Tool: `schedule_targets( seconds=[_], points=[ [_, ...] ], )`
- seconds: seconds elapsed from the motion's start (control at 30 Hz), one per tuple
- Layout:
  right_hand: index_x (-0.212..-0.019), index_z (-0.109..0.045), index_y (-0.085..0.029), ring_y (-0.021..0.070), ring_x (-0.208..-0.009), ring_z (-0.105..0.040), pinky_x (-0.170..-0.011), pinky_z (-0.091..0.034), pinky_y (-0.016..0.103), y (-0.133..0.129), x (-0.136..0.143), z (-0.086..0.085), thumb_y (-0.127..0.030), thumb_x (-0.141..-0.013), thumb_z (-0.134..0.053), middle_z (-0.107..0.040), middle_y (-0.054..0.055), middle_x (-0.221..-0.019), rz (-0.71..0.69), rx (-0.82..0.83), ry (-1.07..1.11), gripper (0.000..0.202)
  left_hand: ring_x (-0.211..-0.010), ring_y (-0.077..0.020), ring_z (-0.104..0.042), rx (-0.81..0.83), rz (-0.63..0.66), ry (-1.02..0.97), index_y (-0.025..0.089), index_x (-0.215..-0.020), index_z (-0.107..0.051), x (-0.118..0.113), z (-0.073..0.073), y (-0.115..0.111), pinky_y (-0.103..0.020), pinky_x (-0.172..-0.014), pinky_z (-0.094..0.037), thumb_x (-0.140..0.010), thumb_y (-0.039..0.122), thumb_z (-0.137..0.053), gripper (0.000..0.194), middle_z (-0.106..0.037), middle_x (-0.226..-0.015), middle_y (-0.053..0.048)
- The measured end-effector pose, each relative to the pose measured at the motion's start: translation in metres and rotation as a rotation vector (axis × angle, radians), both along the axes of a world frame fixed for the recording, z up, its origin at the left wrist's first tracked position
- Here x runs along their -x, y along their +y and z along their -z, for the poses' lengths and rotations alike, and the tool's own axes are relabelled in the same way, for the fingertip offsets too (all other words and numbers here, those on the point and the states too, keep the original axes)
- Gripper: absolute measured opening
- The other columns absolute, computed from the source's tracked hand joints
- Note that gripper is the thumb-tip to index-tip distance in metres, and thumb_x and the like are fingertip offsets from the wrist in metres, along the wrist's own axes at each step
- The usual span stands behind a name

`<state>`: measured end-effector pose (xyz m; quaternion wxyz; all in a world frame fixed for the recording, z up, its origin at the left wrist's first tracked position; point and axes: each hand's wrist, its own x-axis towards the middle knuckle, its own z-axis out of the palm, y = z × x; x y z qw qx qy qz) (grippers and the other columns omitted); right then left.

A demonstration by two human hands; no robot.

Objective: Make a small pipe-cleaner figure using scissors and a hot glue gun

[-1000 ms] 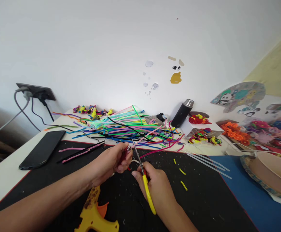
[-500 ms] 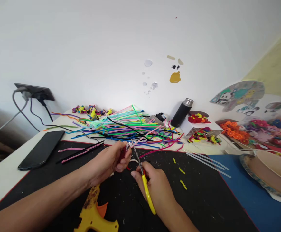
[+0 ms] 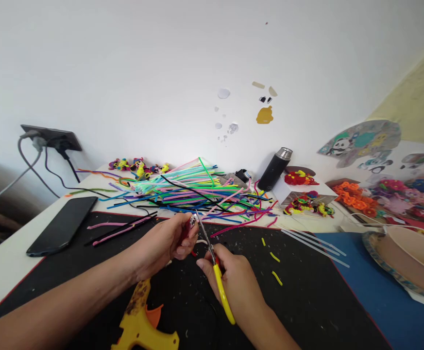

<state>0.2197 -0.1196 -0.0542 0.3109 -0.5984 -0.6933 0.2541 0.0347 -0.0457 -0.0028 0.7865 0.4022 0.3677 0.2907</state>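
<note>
Head camera looks forward and down; desk (image 3: 8, 265) near, wall (image 3: 142, 73) beyond.

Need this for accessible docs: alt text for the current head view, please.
A person's right hand holds yellow-handled scissors beside a small, mostly hidden item in the left hand, above a black mat. Colourful pipe cleaners are heaped behind, with a phone to the left and a dark flask to the right; a yellow glue gun lies in front.

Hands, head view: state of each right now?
Left hand: closed, holding a small item, mostly hidden by the fingers; can't tell what.
Right hand: closed, holding scissors.
</note>
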Motion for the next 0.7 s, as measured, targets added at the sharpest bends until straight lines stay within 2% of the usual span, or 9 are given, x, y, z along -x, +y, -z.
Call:
schedule_targets(
  seconds=[0.7],
  points=[
    [-0.090, -0.073, -0.022, 0.0162, -0.054, -0.064, -0.055, -0.038, 0.023, 0.0000, 0.0002, -0.0010, -0.037, -0.094, -0.069, -0.073, 0.001, -0.067, -0.003, 0.028, -0.029, 0.016, -0.055, -0.0121, -0.022, 0.011, -0.005, -0.021, 0.020, -0.068, -0.048, 0.0017, -0.0002, 0.0005, -0.023, -0.051, -0.022, -0.099, 0.046, -0.047, 0.040, -0.034, -0.062, 0.005]
  ],
)
